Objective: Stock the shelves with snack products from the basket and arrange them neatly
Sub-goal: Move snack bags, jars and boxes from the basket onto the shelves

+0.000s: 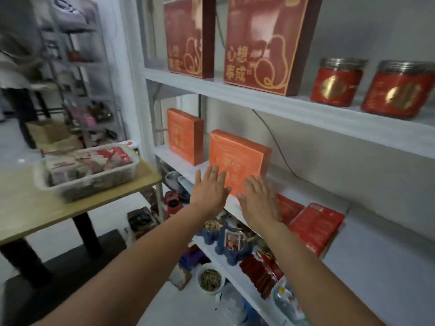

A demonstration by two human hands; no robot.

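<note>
An orange box stands upright on the middle white shelf. My left hand and my right hand are both flat with straight fingers in front of its lower face, one on each side. A second orange box stands upright further left on the same shelf. The white basket holding several snack packets sits on the wooden table at the left.
Two tall red gift boxes and two red-labelled jars fill the upper shelf. Red packets lie on the shelf below my right hand. Bowls, bags and bottles crowd the lowest levels. A wire rack stands at the far left.
</note>
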